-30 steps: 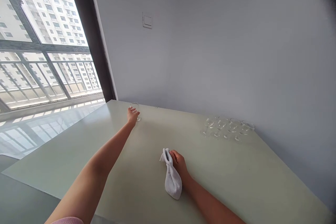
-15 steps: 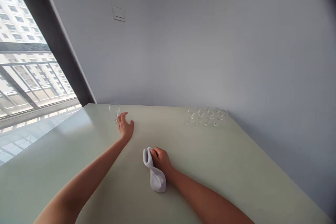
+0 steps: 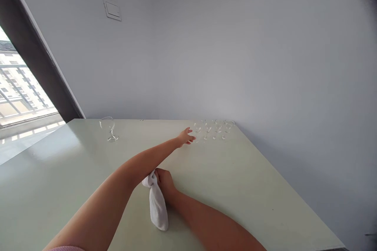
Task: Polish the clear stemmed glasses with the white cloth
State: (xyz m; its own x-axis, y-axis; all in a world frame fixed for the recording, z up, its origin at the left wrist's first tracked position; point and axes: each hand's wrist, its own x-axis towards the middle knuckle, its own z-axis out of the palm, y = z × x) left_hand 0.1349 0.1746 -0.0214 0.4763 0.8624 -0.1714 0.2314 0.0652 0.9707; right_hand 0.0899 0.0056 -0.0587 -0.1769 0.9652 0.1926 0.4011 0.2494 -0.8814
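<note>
My left hand (image 3: 185, 137) reaches across the table with its fingers apart, close to the leftmost of several clear stemmed glasses (image 3: 218, 126). Whether the fingertips touch that glass I cannot tell. These glasses stand upright in a group at the far right. In the near middle, my right hand (image 3: 165, 183) is closed around a white cloth (image 3: 158, 208), whose loose end hangs down towards the tabletop. My left forearm passes over the upper part of the cloth and hides some of it. A single stemmed glass (image 3: 107, 125) stands upright by itself at the far left.
The pale green tabletop (image 3: 229, 188) runs back to grey walls (image 3: 235, 47). A white switch plate (image 3: 112, 9) is on the wall at upper left. Beside it, a dark frame (image 3: 32, 43) borders a window with railings outside.
My left hand has moved from beside the lone glass, rightwards to the group of glasses. My right hand keeps hold of the cloth. The view has turned to the right.
</note>
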